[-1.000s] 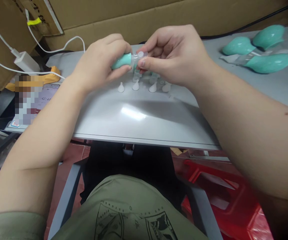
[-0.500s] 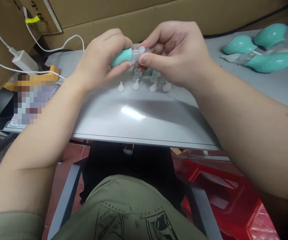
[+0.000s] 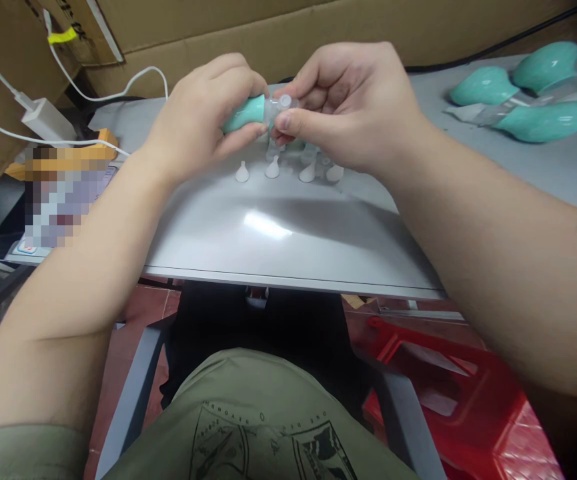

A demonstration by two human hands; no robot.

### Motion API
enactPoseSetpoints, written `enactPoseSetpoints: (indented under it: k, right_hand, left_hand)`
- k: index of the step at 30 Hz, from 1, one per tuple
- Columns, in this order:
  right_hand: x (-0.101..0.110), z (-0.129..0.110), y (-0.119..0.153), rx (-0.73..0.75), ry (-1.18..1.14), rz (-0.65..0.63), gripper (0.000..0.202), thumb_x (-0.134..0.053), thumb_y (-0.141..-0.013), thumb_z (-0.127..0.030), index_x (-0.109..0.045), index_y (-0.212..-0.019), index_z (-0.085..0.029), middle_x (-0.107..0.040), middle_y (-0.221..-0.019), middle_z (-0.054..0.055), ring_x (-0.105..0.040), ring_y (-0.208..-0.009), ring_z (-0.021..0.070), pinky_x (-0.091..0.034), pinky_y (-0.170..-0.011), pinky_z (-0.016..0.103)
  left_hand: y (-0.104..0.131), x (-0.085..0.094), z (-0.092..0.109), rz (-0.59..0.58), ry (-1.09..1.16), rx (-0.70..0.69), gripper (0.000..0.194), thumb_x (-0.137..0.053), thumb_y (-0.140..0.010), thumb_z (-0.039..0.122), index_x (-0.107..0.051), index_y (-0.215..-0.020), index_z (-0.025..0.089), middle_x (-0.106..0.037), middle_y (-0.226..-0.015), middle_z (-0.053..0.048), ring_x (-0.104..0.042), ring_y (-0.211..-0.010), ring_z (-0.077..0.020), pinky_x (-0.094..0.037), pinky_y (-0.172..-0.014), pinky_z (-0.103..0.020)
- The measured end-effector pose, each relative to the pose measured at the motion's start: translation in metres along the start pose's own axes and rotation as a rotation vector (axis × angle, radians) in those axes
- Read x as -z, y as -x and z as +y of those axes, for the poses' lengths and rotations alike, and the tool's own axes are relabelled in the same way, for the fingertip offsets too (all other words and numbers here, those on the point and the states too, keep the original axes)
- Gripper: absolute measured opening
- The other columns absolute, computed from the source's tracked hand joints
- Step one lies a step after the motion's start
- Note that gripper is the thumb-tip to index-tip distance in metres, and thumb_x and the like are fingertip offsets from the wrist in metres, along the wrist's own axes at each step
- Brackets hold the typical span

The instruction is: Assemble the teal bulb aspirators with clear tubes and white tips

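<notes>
My left hand (image 3: pixel 213 110) is wrapped round a teal squeeze bulb (image 3: pixel 247 113), which lies sideways and is partly hidden by the fingers. On the bulb's right end sits a clear plastic nozzle piece (image 3: pixel 284 101) with a small round port. My right hand (image 3: pixel 351 100) pinches this clear piece between thumb and fingertips. Below the hands, several small white funnel-shaped tips (image 3: pixel 272 167) stand in a row on the grey table (image 3: pixel 208 233). Behind them are clear plastic fittings (image 3: pixel 309 157), partly covered by my right hand.
Three teal bulbs with clear nozzles (image 3: pixel 548 123) lie at the table's right. At left are a white charger (image 3: pixel 48 121), white cables and a blurred-out flat item (image 3: pixel 68 207). A cardboard wall (image 3: pixel 268 40) stands behind. A red plastic stool (image 3: pixel 468 400) is below right.
Both hands keep the same hold on the bulb and its clear piece. The view has shifted very slightly; nothing else has visibly moved.
</notes>
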State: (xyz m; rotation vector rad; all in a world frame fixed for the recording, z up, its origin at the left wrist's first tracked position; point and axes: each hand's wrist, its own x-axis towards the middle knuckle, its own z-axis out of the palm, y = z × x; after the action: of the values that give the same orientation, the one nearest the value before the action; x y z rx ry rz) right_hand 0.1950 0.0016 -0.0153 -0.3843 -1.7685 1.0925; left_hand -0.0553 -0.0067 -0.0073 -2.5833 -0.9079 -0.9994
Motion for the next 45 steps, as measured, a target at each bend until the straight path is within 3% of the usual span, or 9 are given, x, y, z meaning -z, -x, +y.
enactPoseSetpoints:
  k: [6, 10, 17, 20, 23, 27, 33, 38, 45]
  right_hand:
    - [-0.002, -0.003, 0.002, -0.046, -0.002, 0.005, 0.032, -0.107, -0.083, -0.020, -0.075, -0.084, -0.018, -0.079, -0.082, 0.001, -0.074, -0.072, 0.0125, -0.062, -0.067, 0.023]
    - [-0.002, -0.004, 0.001, -0.063, 0.007, -0.001, 0.029, -0.099, -0.085, 0.000, -0.076, -0.083, -0.018, -0.079, -0.081, -0.001, -0.075, -0.071, 0.0105, -0.061, -0.065, 0.019]
    - [0.002, -0.002, 0.004, -0.027, 0.022, -0.042, 0.025, -0.103, -0.085, -0.017, -0.078, -0.086, -0.020, -0.080, -0.086, 0.002, -0.075, -0.076, 0.0133, -0.062, -0.067, 0.022]
    - [0.001, 0.004, 0.004, -0.010, 0.047, -0.066, 0.029, -0.104, -0.084, -0.022, -0.075, -0.086, -0.020, -0.078, -0.085, 0.002, -0.075, -0.076, 0.0150, -0.059, -0.065, 0.025]
    - [-0.003, 0.006, 0.004, 0.037, 0.049, -0.032, 0.037, -0.104, -0.086, -0.034, -0.070, -0.088, -0.022, -0.076, -0.085, 0.002, -0.074, -0.075, 0.0166, -0.056, -0.064, 0.028]
    - [-0.010, -0.004, 0.007, -0.012, 0.143, 0.008, 0.039, -0.098, -0.093, -0.048, -0.065, -0.096, -0.028, -0.075, -0.097, 0.003, -0.074, -0.085, 0.0216, -0.059, -0.076, 0.035]
    - [-0.009, -0.016, 0.010, 0.004, 0.383, 0.052, 0.031, -0.090, -0.093, -0.033, -0.061, -0.106, -0.030, -0.073, -0.092, 0.002, -0.069, -0.087, 0.0247, -0.057, -0.089, 0.041]
    - [-0.011, -0.016, 0.012, 0.015, 0.589, -0.112, 0.017, -0.077, -0.100, -0.027, -0.060, -0.103, -0.030, -0.076, -0.110, 0.004, -0.070, -0.101, 0.0266, -0.057, -0.102, 0.043]
    - [-0.026, 0.000, 0.010, -0.006, 0.801, -0.329, 0.018, -0.085, -0.086, -0.018, -0.080, -0.101, -0.027, -0.075, -0.095, 0.009, -0.057, -0.125, 0.0408, -0.040, -0.124, 0.059]
  left_hand:
    - [-0.001, 0.006, 0.004, -0.081, -0.137, -0.030, 0.038, -0.059, -0.108, 0.055, -0.076, -0.126, 0.025, -0.077, -0.120, -0.013, -0.076, -0.113, -0.0403, -0.059, -0.091, -0.055]
    - [-0.002, 0.006, 0.001, -0.120, -0.173, -0.052, 0.049, -0.053, -0.112, 0.062, -0.076, -0.132, 0.023, -0.076, -0.123, -0.016, -0.075, -0.115, -0.0421, -0.057, -0.092, -0.058]
    - [-0.001, 0.008, 0.001, -0.171, -0.127, 0.011, 0.054, -0.051, -0.111, 0.072, -0.076, -0.133, 0.030, -0.075, -0.125, -0.016, -0.071, -0.117, -0.0416, -0.050, -0.099, -0.060]
    - [0.000, 0.006, 0.000, -0.169, -0.140, -0.036, 0.067, -0.041, -0.114, 0.076, -0.076, -0.132, 0.022, -0.074, -0.120, -0.017, -0.071, -0.114, -0.0395, -0.052, -0.095, -0.057]
    - [-0.002, 0.002, 0.001, -0.095, -0.101, -0.052, 0.074, -0.035, -0.112, 0.080, -0.076, -0.125, 0.019, -0.075, -0.112, -0.016, -0.073, -0.106, -0.0366, -0.055, -0.089, -0.052]
    - [-0.007, -0.001, 0.004, 0.094, 0.061, -0.055, 0.052, -0.059, -0.105, 0.075, -0.077, -0.105, 0.026, -0.081, -0.099, -0.013, -0.075, -0.090, -0.0324, -0.056, -0.080, -0.049]
    - [-0.002, -0.001, -0.020, 0.097, 0.144, 0.053, 0.054, -0.070, -0.097, 0.086, -0.075, -0.104, 0.033, -0.081, -0.099, -0.006, -0.062, -0.084, -0.0269, -0.051, -0.076, -0.050]
    - [0.005, -0.005, -0.047, 0.088, 0.167, 0.116, 0.055, -0.069, -0.095, 0.089, -0.072, -0.103, 0.035, -0.076, -0.093, -0.001, -0.052, -0.081, -0.0229, -0.047, -0.073, -0.046]
    - [0.007, -0.009, -0.047, 0.017, 0.217, 0.150, 0.051, -0.069, -0.096, 0.085, -0.073, -0.109, 0.036, -0.079, -0.103, 0.001, -0.050, -0.083, -0.0229, -0.048, -0.079, -0.049]
